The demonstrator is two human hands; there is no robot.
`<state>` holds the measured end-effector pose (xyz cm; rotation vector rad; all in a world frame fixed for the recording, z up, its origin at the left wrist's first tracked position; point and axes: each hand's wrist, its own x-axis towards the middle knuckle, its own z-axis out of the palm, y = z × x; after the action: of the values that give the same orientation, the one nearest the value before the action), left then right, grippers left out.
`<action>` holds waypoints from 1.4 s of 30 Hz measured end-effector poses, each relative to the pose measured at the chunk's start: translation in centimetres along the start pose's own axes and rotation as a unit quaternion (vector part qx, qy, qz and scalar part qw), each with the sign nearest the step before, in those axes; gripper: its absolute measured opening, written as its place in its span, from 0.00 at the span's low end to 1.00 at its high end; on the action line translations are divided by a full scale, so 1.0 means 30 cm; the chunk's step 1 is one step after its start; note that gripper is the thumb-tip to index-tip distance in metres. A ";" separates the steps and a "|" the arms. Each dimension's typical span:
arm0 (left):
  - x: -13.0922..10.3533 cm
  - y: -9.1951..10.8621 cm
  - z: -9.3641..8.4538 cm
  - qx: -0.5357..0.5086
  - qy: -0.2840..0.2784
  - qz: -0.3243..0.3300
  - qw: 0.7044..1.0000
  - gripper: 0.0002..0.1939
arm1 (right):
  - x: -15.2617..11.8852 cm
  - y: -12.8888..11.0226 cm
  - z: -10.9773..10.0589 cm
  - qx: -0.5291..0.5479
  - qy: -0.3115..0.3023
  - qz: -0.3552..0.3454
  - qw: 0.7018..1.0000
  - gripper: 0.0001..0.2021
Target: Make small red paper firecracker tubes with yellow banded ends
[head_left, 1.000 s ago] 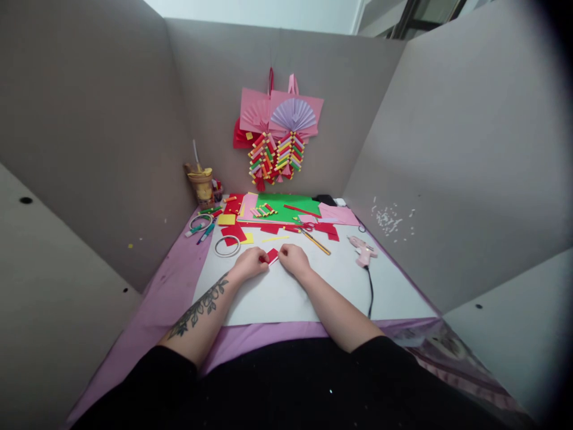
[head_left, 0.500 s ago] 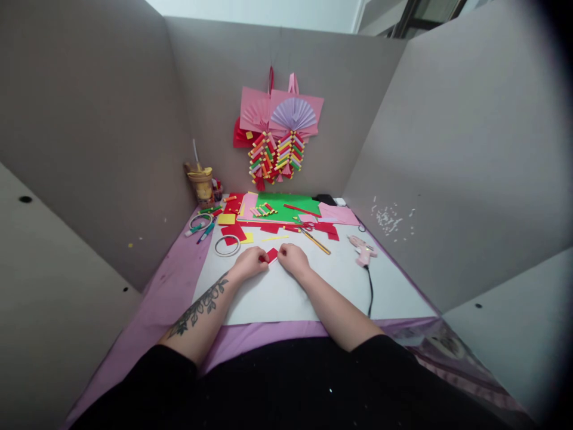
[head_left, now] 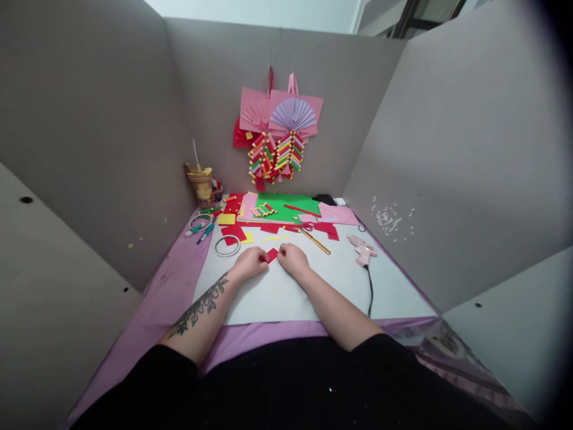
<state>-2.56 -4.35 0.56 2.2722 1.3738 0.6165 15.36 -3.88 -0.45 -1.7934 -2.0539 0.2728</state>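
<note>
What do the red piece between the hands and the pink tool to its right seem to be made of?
The red piece, pinched between left hand and right hand, looks like matte craft paper: flat, thin, no shine. The pink glue gun seems moulded plastic, smooth, with a black cord.

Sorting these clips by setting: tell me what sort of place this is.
Probably a paper-craft desk inside a partitioned booth: grey panels wall it in, cut coloured paper covers the table, and a glue gun lies nearby.

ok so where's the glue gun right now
In the head view the pink glue gun lies on the white sheet, off to the right of the right hand, past the pencil.
</note>
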 end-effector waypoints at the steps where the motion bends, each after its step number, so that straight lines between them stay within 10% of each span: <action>1: 0.001 -0.001 0.000 0.001 0.000 0.000 1.000 0.09 | 0.000 -0.002 -0.001 -0.004 -0.003 0.001 1.000 0.06; 10: -0.002 0.004 -0.002 0.002 -0.006 0.000 1.000 0.08 | 0.022 0.048 -0.050 0.023 0.013 0.135 0.991 0.10; 22: -0.013 0.016 -0.013 0.013 0.028 0.013 0.999 0.14 | 0.024 0.028 -0.015 0.138 0.009 0.037 0.990 0.04; 30: -0.016 0.019 -0.002 -0.116 0.054 -0.051 0.990 0.39 | 0.009 -0.011 0.006 0.505 -0.003 -0.012 0.863 0.13; 42: -0.001 0.040 0.008 -0.345 0.089 -0.099 0.929 0.32 | 0.000 -0.060 0.002 0.607 0.021 0.009 0.794 0.24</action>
<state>-1.56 -4.91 1.02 1.5282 1.1889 1.0584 13.70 -4.15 0.22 -0.9354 -1.2109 1.2038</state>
